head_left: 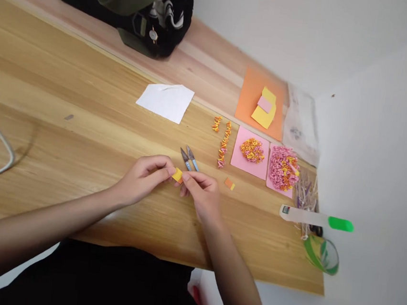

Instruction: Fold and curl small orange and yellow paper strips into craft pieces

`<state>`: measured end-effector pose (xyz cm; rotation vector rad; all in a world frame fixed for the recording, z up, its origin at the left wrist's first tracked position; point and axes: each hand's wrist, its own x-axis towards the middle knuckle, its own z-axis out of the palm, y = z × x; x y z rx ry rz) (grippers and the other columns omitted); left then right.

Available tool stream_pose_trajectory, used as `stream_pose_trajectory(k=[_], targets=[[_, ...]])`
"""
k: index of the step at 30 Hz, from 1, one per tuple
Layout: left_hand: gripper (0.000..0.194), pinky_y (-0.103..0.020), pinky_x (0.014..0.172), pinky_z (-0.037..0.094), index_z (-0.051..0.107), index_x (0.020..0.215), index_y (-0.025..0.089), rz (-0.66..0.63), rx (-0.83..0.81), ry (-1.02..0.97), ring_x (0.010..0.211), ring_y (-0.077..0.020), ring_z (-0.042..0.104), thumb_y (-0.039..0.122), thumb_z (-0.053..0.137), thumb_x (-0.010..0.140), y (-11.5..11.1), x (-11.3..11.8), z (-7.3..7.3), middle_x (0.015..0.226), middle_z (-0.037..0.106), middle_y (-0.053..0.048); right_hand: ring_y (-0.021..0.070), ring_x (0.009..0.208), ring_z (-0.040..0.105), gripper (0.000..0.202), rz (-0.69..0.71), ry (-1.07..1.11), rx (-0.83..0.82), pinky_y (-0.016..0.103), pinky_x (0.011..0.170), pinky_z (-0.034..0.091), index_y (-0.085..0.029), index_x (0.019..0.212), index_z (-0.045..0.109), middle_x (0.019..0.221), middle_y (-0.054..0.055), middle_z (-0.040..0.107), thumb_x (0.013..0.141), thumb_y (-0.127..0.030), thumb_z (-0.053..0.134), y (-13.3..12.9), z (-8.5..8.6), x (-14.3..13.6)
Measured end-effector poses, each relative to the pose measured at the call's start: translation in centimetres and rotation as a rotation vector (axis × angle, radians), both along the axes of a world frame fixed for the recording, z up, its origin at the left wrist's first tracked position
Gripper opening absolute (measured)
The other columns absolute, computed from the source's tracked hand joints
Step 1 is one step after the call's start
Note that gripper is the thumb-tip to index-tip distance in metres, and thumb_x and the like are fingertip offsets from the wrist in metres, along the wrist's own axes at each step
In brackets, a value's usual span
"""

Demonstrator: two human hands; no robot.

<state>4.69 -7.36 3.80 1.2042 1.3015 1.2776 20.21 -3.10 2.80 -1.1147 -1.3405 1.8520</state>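
Between my two hands is a small piece of yellow paper (pixel 177 174) with a bit of orange at its lower edge. My left hand (pixel 150 176) pinches its left side between thumb and fingers. On the other side, my right hand (pixel 202 189) grips it with thumb and fingertips. Just beyond the hands lie thread snips (pixel 190 159) with blue handles and dark blades spread apart. To the right of my right hand rests a small orange and yellow paper strip (pixel 229 184). Small yellow, orange and pink curled pieces (pixel 223 145) form a row farther back.
Pink sheets hold a yellow-orange heap (pixel 252 150) and a pink heap (pixel 283 168). Behind are an orange sheet (pixel 245 94), a white paper (pixel 165 102) and a black bag (pixel 131 9). At right stand a glue bottle (pixel 305 216) and a green-clear container (pixel 333 261). A white cable (pixel 4 145) loops at left.
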Motion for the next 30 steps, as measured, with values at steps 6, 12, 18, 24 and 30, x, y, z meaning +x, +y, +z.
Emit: stream_pose_trajectory(k=[6,12,18,24,30], targets=[[0.026,-0.023,0.052,0.039,0.059,0.057,0.019,-0.043,-0.049,0.089,0.054,-0.0121,0.050,0.027,0.058,0.082,-0.19,0.05,0.22,0.055,0.058,0.001,0.0099,0.048,0.048,0.020,0.032,0.003,-0.049,0.027,0.051,0.041,-0.021,0.066,0.068,0.060,0.000,0.063,0.073,-0.039,0.067,-0.22,0.14,0.04],[0.026,-0.023,0.049,0.039,0.056,0.056,0.020,-0.068,-0.029,0.070,0.051,-0.0122,0.049,0.026,0.056,0.082,-0.35,-0.19,0.49,0.053,0.053,0.002,0.0098,0.046,0.048,0.018,0.025,0.065,-0.145,0.027,0.049,0.041,-0.021,0.071,0.070,0.059,-0.001,0.063,0.071,-0.039,0.067,-0.24,0.26,0.23],[0.025,-0.024,0.050,0.040,0.059,0.058,0.021,-0.081,-0.034,0.037,0.052,-0.0124,0.050,0.026,0.055,0.081,-0.44,-0.20,0.42,0.054,0.055,0.001,0.0094,0.045,0.048,0.016,0.031,0.109,-0.174,0.026,0.047,0.041,-0.021,0.071,0.071,0.058,-0.001,0.063,0.071,-0.038,0.069,-0.30,0.34,0.20],[0.025,-0.025,0.051,0.043,0.060,0.058,0.021,-0.089,-0.050,0.028,0.054,-0.0138,0.054,0.028,0.057,0.083,-0.57,-0.23,0.09,0.056,0.058,0.000,0.0093,0.046,0.048,0.017,0.050,0.097,-0.148,0.026,0.048,0.043,-0.021,0.070,0.071,0.059,-0.001,0.064,0.072,-0.038,0.070,-0.35,0.38,0.27],[0.024,-0.024,0.051,0.044,0.058,0.057,0.019,-0.073,-0.043,-0.027,0.053,-0.0127,0.055,0.025,0.059,0.081,-0.64,-0.09,-0.07,0.056,0.058,0.000,0.0080,0.047,0.050,0.016,0.069,0.129,-0.116,0.024,0.048,0.044,-0.021,0.071,0.072,0.063,-0.001,0.067,0.076,-0.037,0.070,-0.41,0.19,0.42]])
